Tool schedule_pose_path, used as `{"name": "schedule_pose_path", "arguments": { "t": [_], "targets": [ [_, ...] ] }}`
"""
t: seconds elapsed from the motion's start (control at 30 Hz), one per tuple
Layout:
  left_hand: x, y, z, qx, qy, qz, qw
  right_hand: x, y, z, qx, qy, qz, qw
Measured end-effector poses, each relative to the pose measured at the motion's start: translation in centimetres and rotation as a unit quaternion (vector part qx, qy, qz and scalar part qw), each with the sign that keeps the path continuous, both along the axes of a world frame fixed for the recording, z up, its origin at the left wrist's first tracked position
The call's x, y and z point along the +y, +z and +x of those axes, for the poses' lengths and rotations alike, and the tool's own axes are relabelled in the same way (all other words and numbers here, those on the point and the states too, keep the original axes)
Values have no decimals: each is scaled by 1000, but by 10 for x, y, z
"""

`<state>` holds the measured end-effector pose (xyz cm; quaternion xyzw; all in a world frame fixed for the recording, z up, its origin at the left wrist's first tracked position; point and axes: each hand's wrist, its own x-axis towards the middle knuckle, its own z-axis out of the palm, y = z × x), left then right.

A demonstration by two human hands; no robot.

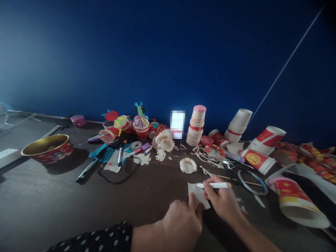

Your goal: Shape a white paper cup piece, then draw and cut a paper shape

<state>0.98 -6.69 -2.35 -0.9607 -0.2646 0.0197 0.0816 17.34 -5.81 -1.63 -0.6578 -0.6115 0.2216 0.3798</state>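
Observation:
My right hand (220, 196) is closed in a writing grip around a white marker pen (219, 185) with an orange end. The pen's tip points left, at the upper part of a small piece of white paper (193, 189) on the table. My left hand (183, 220) presses that paper down with its index finger, while the other fingers are curled or hidden. A ring cut from a paper cup (188, 166) lies just beyond the paper. Scissors (231, 169) rest past my right hand, among paper scraps.
A gold-lined bowl (49, 150) stands at left. Dark markers (90, 168) and a roll of tape (135, 145) lie left of centre. Stacked paper cups (196, 126) stand at the back. A red cup (296, 201) lies tipped at right, near a tape ring (253, 182).

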Motion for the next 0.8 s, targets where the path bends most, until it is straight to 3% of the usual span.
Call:
{"name": "schedule_pose_path", "arguments": {
  "t": [0.8],
  "targets": [
    [0, 3, 1, 1, 4, 2, 1000, -2, 5, -1, -29, -33, -3, 999]
  ]
}}
